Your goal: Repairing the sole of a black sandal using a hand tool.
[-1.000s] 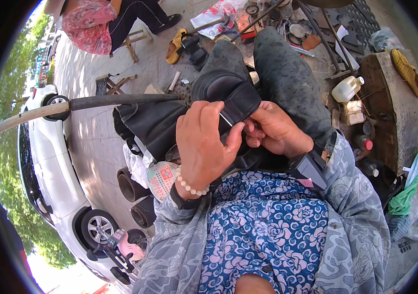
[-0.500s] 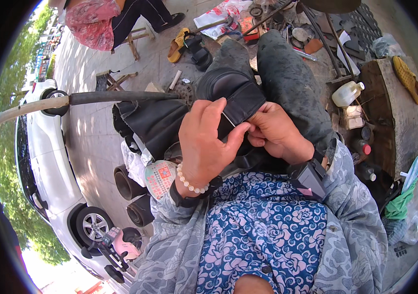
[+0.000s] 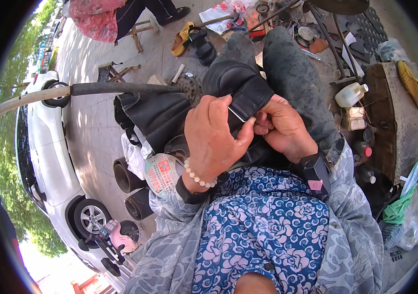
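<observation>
A black sandal (image 3: pixel 224 82) rests on my lap between my knees, its rounded insole end pointing away from me. Its wide black strap (image 3: pixel 253 98) shows a thin pale line along the near edge. My left hand (image 3: pixel 214 139) grips the strap from the left, with index finger and thumb at the two ends of that pale line. On the other side my right hand (image 3: pixel 287 125) pinches the strap's near right corner, fingers curled. Whatever sits between the fingertips is too small to make out. A dark apron or leather sheet (image 3: pixel 157 122) spreads across my lap.
Another black sandal (image 3: pixel 203 49) and a yellow clog (image 3: pixel 182 40) lie ahead on the paving. A long pole (image 3: pixel 120 88) crosses from the left. At right are a white bottle (image 3: pixel 351 94) and a wooden box (image 3: pixel 400 122). Someone in dark trousers (image 3: pixel 143 14) is at far left.
Both hands and the sandal sit slightly farther right and lower in view. My right wrist has turned a little, and more of the strap's pale edge shows.
</observation>
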A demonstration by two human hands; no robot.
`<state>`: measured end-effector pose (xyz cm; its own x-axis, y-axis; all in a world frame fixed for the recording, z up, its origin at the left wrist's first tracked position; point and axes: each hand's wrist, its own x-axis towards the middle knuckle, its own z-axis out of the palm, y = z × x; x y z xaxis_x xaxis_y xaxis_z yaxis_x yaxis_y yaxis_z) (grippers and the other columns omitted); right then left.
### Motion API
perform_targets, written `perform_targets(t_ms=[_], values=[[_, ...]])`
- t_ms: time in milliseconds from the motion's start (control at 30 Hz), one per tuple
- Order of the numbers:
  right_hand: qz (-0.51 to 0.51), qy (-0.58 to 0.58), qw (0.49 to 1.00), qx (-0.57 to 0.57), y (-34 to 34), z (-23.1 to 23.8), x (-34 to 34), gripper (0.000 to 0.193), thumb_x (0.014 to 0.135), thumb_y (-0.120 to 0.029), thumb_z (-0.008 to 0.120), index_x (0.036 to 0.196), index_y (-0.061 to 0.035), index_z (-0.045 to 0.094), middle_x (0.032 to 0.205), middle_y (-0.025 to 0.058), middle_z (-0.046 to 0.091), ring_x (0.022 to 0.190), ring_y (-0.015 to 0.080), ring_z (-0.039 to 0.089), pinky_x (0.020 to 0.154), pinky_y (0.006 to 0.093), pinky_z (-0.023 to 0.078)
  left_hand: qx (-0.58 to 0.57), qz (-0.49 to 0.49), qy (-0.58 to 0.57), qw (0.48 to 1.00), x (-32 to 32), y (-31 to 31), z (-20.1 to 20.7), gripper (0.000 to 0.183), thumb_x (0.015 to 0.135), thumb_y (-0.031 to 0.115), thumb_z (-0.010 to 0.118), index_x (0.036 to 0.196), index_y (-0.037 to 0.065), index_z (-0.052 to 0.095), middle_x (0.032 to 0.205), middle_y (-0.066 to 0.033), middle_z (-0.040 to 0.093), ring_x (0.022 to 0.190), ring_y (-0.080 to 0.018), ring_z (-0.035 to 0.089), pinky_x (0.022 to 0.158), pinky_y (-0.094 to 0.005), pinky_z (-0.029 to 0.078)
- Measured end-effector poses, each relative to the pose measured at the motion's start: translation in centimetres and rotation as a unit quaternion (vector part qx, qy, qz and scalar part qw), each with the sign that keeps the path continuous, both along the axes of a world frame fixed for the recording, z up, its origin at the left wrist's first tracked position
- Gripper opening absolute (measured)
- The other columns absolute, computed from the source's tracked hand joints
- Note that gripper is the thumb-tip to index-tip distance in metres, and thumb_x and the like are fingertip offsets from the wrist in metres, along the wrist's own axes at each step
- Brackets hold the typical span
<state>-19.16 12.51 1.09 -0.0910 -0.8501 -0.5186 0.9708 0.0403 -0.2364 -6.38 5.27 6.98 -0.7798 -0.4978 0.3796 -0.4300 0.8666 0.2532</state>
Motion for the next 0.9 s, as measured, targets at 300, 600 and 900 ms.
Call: perform_targets(t_ms=[300, 600, 900], values=[[0.110, -0.011, 0.993, -0.032, 0.2, 0.7, 0.0, 0.017, 0.090, -0.002, 0.048, 0.074, -0.0053, 0.053, 0.058, 0.0010, 0.049, 0.043, 0.0068, 0.035, 0.038, 0.0230, 0.028, 0.417, -0.022, 0.174, 0.892, 2.6, -0.2, 0.1, 0.039, 0.081, -0.009, 0.056, 0.119, -0.005, 0.048, 0.108, -0.0109, 0.057, 0.102, -0.0135, 0.056, 0.085, -0.0254, 0.046], [0.130, 0.002, 0.986, -0.102, 0.2, 0.5, -0.2, 0.012, 0.091, -0.005, 0.051, 0.080, -0.0035, 0.056, 0.064, 0.0021, 0.052, 0.048, 0.0061, 0.037, 0.044, 0.0230, 0.032, 0.544, 0.044, 0.128, 0.828, 3.1, -2.4, 1.5, 0.013, 0.084, 0.001, 0.061, 0.096, -0.003, 0.058, 0.083, -0.0019, 0.061, 0.077, -0.0047, 0.055, 0.067, -0.0196, 0.045], [0.122, 0.031, 0.983, -0.135, 0.2, 0.0, -0.1, 0.007, 0.093, -0.007, 0.051, 0.087, -0.0053, 0.055, 0.064, -0.0002, 0.050, 0.050, 0.0050, 0.036, 0.047, 0.0219, 0.031, 0.728, 0.065, 0.188, 0.657, 2.0, -3.4, 2.1, 0.011, 0.085, 0.009, 0.059, 0.091, 0.000, 0.061, 0.079, 0.0010, 0.062, 0.070, -0.0023, 0.055, 0.063, -0.0185, 0.044]])
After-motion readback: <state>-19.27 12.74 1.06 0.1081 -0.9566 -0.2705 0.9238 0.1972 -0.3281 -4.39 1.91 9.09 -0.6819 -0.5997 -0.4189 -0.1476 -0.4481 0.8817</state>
